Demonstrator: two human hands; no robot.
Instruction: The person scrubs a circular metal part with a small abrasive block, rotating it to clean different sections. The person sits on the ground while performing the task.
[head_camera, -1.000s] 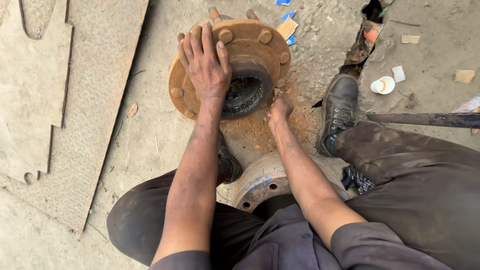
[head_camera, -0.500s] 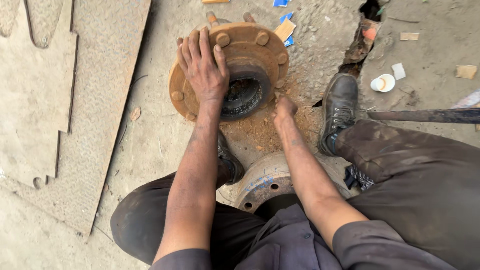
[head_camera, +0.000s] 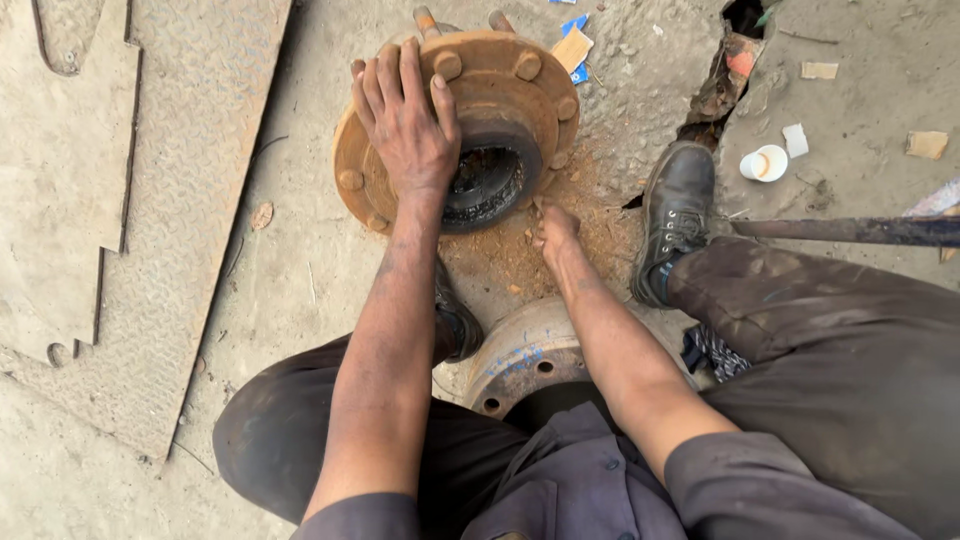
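**Rusty hub on a cracked workshop floor**

Where the dusty concrete floor (head_camera: 300, 260) breaks open at one o'clock, a dark crack (head_camera: 725, 70) runs down toward a black boot (head_camera: 678, 215). Two grey checker plates (head_camera: 150, 200) with cut-out edges lie at nine o'clock. Rust powder (head_camera: 520, 255) is scattered at the centre, just below the rusty wheel hub (head_camera: 500, 100), which sits at twelve o'clock on the floor. Lying flat on its flange is the left hand (head_camera: 405, 125), fingers spread wide. Just below the hub's edge, the right hand (head_camera: 555, 230) rests in the powder, fingers curled under; I cannot tell whether it holds anything. A brake drum (head_camera: 520, 360) sits between the legs at six o'clock. A small white cup (head_camera: 765, 163) stands at two o'clock, with tan cardboard scraps (head_camera: 925, 143) nearby; blue and tan scraps (head_camera: 575, 45) lie beyond the hub. A dark bar (head_camera: 850, 230) crosses at three o'clock.
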